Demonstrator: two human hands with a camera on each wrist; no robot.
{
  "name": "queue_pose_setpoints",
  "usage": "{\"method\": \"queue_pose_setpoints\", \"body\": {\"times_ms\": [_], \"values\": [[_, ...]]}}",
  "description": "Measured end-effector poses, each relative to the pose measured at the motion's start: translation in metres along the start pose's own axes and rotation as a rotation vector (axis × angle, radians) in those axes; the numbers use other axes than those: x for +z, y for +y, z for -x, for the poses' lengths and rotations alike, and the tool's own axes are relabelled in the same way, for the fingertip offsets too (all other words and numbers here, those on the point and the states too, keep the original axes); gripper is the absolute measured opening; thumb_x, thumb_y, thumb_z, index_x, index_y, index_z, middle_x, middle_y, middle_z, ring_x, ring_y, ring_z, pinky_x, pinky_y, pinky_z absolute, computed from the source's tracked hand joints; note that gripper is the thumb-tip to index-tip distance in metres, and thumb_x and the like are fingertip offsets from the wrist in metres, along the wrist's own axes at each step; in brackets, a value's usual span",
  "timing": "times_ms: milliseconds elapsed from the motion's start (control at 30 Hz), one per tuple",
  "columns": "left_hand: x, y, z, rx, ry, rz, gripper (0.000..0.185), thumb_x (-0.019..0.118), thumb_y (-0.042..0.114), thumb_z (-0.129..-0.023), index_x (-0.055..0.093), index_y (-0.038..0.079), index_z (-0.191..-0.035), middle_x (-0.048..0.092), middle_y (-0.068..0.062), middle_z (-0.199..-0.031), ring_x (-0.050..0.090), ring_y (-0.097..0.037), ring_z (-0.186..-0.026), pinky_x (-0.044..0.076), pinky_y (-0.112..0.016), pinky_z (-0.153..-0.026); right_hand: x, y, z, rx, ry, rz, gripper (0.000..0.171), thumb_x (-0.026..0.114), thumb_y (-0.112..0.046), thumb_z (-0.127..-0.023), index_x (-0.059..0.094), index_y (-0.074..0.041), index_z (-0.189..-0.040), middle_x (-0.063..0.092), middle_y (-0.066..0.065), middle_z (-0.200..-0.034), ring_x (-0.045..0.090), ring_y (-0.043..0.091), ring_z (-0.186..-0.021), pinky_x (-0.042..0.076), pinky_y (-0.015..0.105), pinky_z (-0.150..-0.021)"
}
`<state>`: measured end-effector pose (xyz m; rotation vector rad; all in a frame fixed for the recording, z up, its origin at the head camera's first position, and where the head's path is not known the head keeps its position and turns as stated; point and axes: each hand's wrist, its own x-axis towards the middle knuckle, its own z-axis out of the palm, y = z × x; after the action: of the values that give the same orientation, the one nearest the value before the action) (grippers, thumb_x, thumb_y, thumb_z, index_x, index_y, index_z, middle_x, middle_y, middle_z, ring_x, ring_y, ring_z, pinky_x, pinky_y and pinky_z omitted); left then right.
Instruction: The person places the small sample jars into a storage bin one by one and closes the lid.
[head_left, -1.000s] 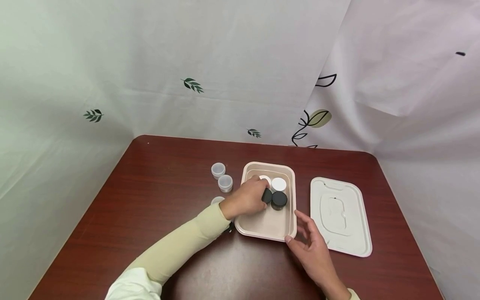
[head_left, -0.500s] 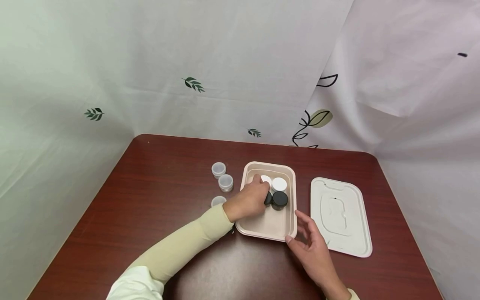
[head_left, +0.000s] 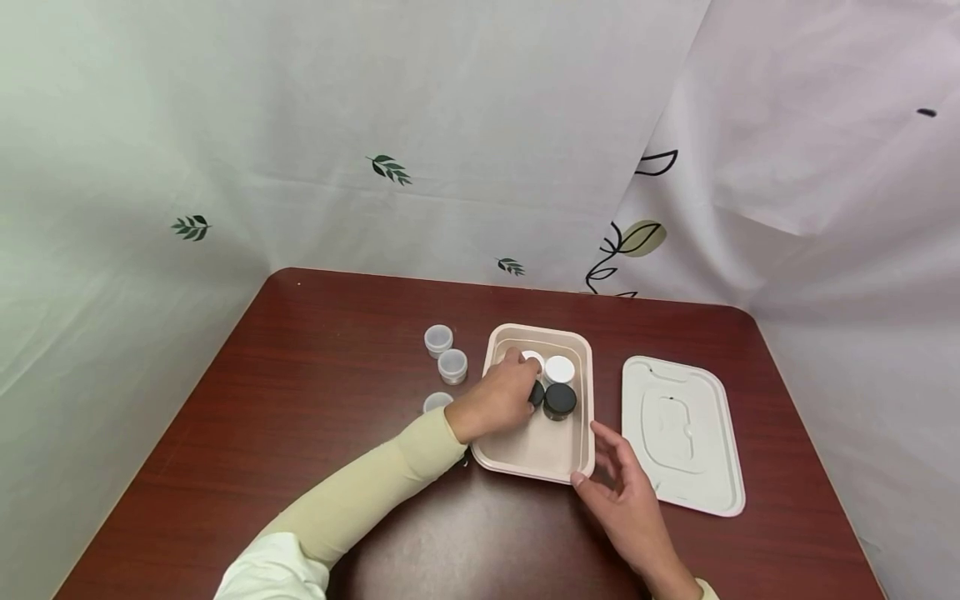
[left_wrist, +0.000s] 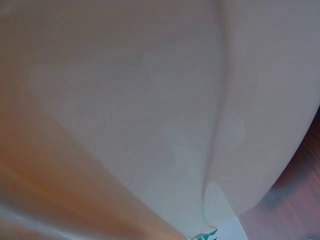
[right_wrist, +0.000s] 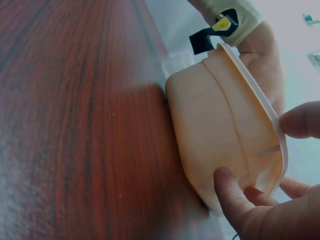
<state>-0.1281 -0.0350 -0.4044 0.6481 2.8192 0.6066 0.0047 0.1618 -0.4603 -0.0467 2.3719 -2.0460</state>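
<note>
Partway through, by the look of it: four small jars inside the beige tray (head_left: 581, 433) at frame centre, two white-capped (head_left: 559, 368) at the far end, two black-capped (head_left: 559, 400) just nearer. Left hand (head_left: 497, 398) curled round the left black jar (head_left: 536, 393) in the tray. Three clear jars (head_left: 452, 365) still out on the bench (head_left: 315, 400), left of the tray. Right hand (head_left: 626, 492) relaxed, thumb touching the tray's near right corner. Lid (head_left: 684, 429) lying flat at right, not yet fitted.

Makeshift recording booth, not a lived-in room. Leaf-print white sheets (head_left: 450, 167) hang on all sides of a dark red wooden counter (head_left: 315, 400).
</note>
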Motion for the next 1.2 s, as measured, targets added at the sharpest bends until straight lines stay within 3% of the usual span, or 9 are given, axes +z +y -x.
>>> {"method": "queue_pose_setpoints", "body": {"times_ms": [233,367,467,633,967,1200], "values": [[-0.006,-0.001,0.001,-0.003,0.006,0.008,0.042,0.084,0.011,-0.087,0.068,0.006,-0.125,0.061,-0.016,-0.117,0.065,-0.027,-0.089,0.057,-0.036,-0.079,0.0,0.0,0.0,0.009,-0.002,-0.002,0.069,0.074,0.003,-0.095,0.043,-0.006,-0.156,0.052,0.023,-0.149,0.064,0.009,-0.126,0.062,0.025,-0.089],[-0.014,-0.004,0.001,-0.005,0.009,0.036,0.046,0.082,0.014,-0.09,0.067,0.005,-0.132,0.066,-0.015,-0.124,0.067,-0.029,-0.108,0.057,-0.041,-0.094,-0.001,0.0,0.0,0.015,-0.003,-0.002,0.068,0.074,0.002,-0.095,0.043,-0.007,-0.156,0.052,0.023,-0.15,0.064,0.009,-0.127,0.062,0.025,-0.089],[-0.022,-0.009,0.002,-0.002,0.024,0.102,0.044,0.082,0.015,-0.091,0.067,0.005,-0.132,0.07,-0.013,-0.126,0.066,-0.027,-0.117,0.055,-0.044,-0.101,-0.001,0.0,0.0,0.016,-0.002,-0.004,0.068,0.074,0.002,-0.095,0.043,-0.007,-0.156,0.052,0.024,-0.15,0.064,0.009,-0.127,0.062,0.024,-0.089],[-0.042,-0.019,0.008,-0.015,0.096,0.239,0.044,0.083,0.014,-0.091,0.069,0.006,-0.131,0.073,-0.014,-0.12,0.068,-0.027,-0.113,0.056,-0.043,-0.099,-0.001,0.0,0.0,0.008,-0.003,-0.006,0.068,0.074,0.003,-0.095,0.043,-0.006,-0.156,0.052,0.024,-0.149,0.064,0.008,-0.126,0.062,0.025,-0.089],[-0.081,-0.056,0.032,-0.071,0.216,0.48,0.041,0.082,0.016,-0.093,0.069,0.01,-0.131,0.074,-0.009,-0.129,0.07,-0.029,-0.12,0.057,-0.044,-0.103,-0.002,-0.002,-0.001,0.004,-0.008,0.002,0.069,0.074,0.004,-0.094,0.043,-0.004,-0.155,0.053,0.025,-0.148,0.064,0.011,-0.125,0.062,0.025,-0.088],[-0.078,-0.092,0.053,-0.12,0.218,0.629,0.039,0.08,0.012,-0.093,0.069,0.011,-0.13,0.072,-0.011,-0.131,0.068,-0.033,-0.127,0.057,-0.046,-0.106,-0.003,-0.003,-0.001,0.014,-0.01,0.014,0.069,0.074,0.003,-0.094,0.043,-0.005,-0.155,0.053,0.024,-0.148,0.064,0.01,-0.125,0.062,0.025,-0.088]]}}
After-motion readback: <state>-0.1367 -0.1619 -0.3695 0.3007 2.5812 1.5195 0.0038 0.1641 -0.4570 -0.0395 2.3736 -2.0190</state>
